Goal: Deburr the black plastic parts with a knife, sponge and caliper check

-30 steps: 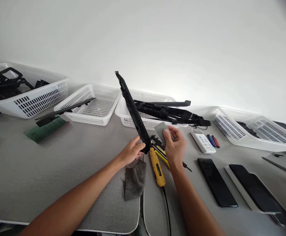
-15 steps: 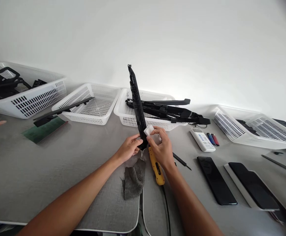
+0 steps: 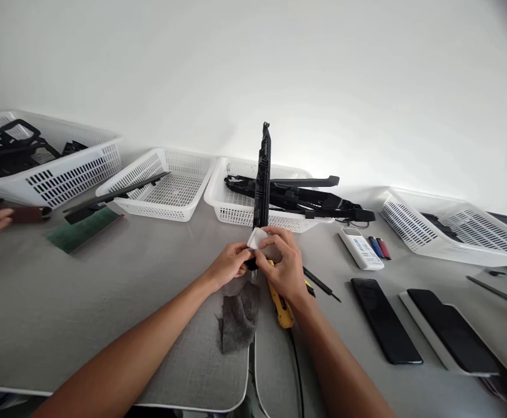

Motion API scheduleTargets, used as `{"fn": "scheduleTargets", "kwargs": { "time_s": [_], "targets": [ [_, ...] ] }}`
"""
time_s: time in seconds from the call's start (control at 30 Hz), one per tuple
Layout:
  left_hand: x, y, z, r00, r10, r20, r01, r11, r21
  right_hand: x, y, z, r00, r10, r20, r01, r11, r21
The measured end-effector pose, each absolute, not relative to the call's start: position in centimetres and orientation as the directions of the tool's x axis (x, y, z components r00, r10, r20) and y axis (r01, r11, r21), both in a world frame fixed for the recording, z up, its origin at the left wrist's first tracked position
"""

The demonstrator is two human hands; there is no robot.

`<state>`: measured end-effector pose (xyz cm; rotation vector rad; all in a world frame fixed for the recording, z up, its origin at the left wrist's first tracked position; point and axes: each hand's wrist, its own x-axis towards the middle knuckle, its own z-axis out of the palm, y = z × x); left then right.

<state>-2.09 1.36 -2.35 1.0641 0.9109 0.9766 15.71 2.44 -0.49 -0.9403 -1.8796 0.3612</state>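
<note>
Brightness: high, even daylight tone — white wall [image 3: 253, 58] nearly blown out behind the baskets.
Source: diffuse, from above and ahead; brightest along the wall's lower middle.
Shadows: soft, faint, short under the forearms and on the grey counter [image 3: 105, 302].
Glare: mild sheen on the dark phones [image 3: 386, 321].
Distortion: strong wide-angle bowing — counter edge curves, corners darken, top right smeared.
Focus: sharp centre, softer edges.

Four white slotted plastic baskets [image 3: 166, 191] line the grey desk [image 3: 105, 290] from nine to three o'clock. A grey crumpled cloth [image 3: 238, 316] lies at six, a yellow-handled tool [image 3: 279, 296] beside it. At four o'clock sit two black phones [image 3: 386, 320] and a white remote [image 3: 361, 248].
</note>
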Motion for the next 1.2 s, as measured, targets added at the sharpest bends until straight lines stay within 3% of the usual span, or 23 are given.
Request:
{"fn": "scheduleTargets", "kwargs": {
  "time_s": [0.17, 0.3, 0.5, 0.6, 0.7, 0.87, 1.0, 1.2],
  "targets": [
    [-2.2, 1.3, -2.0, 0.29, 0.946, -0.142, -0.193, 0.203, 0.96, 16.3, 3.0, -0.7, -0.162, 0.735, 0.659, 0.513, 0.633, -0.58],
    [-2.1, 1.3, -1.6, 0.26, 0.952, -0.161, -0.221, 0.221, 0.95, 16.0, 2.9, -0.9, -0.25, 0.679, 0.691, 0.494, 0.703, -0.512],
    [-2.1, 1.3, -1.5, 0.218, 0.964, -0.155, -0.283, 0.214, 0.935, 16.1, 2.7, -0.3, -0.195, 0.686, 0.701, 0.51, 0.681, -0.526],
    [-2.0, 1.6, -2.0, 0.183, 0.97, -0.159, -0.337, 0.214, 0.917, 15.5, 1.9, 0.3, -0.275, 0.668, 0.691, 0.459, 0.723, -0.516],
    [-1.8, 1.8, -2.5, 0.152, 0.975, -0.161, -0.416, 0.211, 0.885, 14.7, 1.2, 0.6, -0.369, 0.665, 0.649, 0.416, 0.743, -0.524],
    [-1.2, 1.7, -2.8, 0.047, 0.98, -0.194, -0.571, 0.185, 0.8, 14.2, 0.9, 0.3, -0.345, 0.675, 0.652, 0.401, 0.734, -0.548],
    [-0.9, 1.4, -3.1, 0.057, 0.965, -0.257, -0.637, 0.234, 0.735, 14.2, 0.8, 0.2, -0.396, 0.646, 0.653, 0.365, 0.763, -0.534],
    [-0.7, 1.5, -3.6, -0.035, 0.983, -0.182, -0.585, 0.128, 0.801, 14.1, 0.9, 0.2, -0.408, 0.639, 0.652, 0.398, 0.767, -0.503]
  ]
}}
